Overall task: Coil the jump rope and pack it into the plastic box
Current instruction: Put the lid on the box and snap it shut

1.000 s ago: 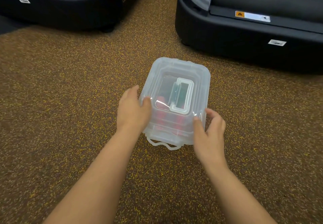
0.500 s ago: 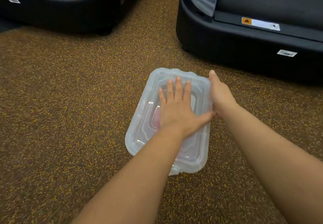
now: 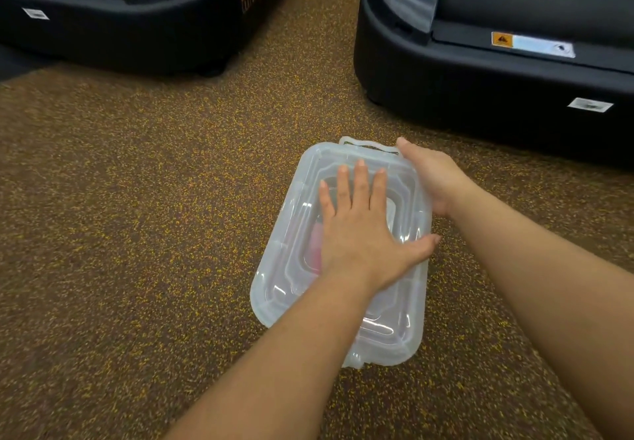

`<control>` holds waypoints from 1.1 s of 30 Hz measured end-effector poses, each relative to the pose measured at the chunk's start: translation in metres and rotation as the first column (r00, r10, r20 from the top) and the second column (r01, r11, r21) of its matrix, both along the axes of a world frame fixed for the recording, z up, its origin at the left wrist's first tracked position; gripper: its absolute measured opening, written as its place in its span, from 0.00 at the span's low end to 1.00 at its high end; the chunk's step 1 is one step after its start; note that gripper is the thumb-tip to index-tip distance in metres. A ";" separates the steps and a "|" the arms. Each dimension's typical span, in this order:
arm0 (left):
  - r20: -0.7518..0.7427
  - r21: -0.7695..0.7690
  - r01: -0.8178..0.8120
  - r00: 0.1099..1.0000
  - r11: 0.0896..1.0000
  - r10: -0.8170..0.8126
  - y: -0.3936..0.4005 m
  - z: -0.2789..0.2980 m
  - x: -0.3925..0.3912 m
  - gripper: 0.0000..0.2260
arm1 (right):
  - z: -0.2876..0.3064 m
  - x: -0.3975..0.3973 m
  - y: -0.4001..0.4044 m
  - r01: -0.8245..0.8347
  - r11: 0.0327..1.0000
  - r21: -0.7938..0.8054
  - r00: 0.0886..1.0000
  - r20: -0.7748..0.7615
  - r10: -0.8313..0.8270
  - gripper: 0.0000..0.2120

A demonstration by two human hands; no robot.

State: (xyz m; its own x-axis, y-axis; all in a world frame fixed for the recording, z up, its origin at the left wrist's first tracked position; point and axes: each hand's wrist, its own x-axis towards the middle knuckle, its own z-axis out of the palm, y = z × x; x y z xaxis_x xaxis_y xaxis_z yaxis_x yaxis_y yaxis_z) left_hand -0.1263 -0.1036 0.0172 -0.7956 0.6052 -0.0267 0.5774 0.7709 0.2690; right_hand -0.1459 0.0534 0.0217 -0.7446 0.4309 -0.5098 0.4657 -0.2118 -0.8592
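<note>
Brown rubber floor flecked with yellow. Two black treadmill bases, one far left, one far right, carrying white stickers.

The left hand hides most of the box's contents; only a blurred pink patch shows. The right hand's fingers are out of sight.

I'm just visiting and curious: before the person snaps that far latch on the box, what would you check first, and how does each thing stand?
1. Lid sits on the plastic box: ok.
2. Left hand presses flat on the lid: ok.
3. Right hand is at the far right corner, beside the far latch: ok.
4. Far latch is snapped down: cannot tell.
5. Jump rope is coiled inside: cannot tell, only a pinkish blur shows through.
6. Box rests on the floor, clear of the black machines: ok.
</note>
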 end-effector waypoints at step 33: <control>-0.046 -0.042 0.148 0.988 0.988 -0.149 0.004 0.007 -0.085 0.23 | -0.001 0.027 -0.034 -0.120 0.572 0.811 0.992 0.083 0.091 0.23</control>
